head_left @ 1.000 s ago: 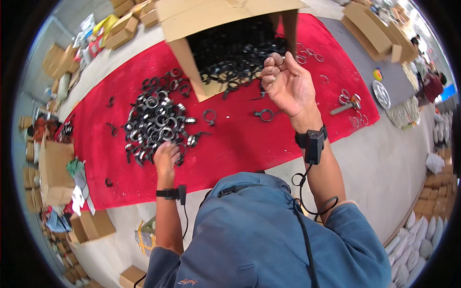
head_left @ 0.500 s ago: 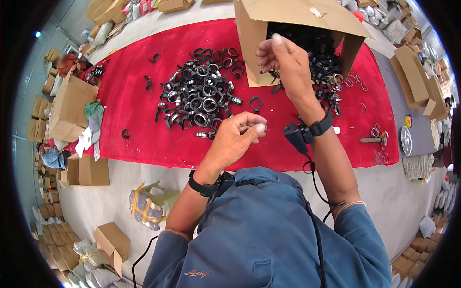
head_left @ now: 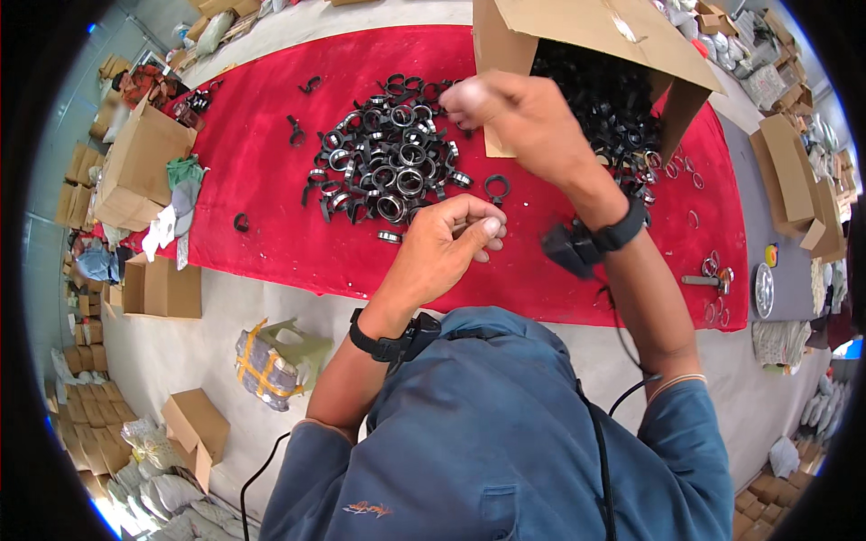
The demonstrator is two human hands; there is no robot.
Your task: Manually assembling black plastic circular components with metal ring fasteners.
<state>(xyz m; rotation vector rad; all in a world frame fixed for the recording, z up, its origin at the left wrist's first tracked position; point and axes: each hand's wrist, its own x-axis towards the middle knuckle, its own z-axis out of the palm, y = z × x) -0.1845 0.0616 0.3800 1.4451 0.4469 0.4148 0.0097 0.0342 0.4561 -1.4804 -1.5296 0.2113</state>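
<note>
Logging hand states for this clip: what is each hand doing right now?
Left hand: fingers pinched together, contents cannot be told.
Right hand: closed, raised over the ring pile, contents unclear.

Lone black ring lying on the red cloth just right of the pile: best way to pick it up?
The lone black ring lies flat on the red cloth, apart from the pile of rings. Probably best from straight above: pinch across its thin band, one fingertip inside the hole and one outside. The left hand is nearest it.

Lighting: bright, even daylight; shadows soft and faint. Colour: red cloth (head_left: 271, 180) strongly saturated. Blur: raised right hand (head_left: 510, 113) slightly motion-smeared. Distortion: heavy fisheye, straight edges bowed near rim. Border: black circular vignette; outermost boxes small, soft.
</note>
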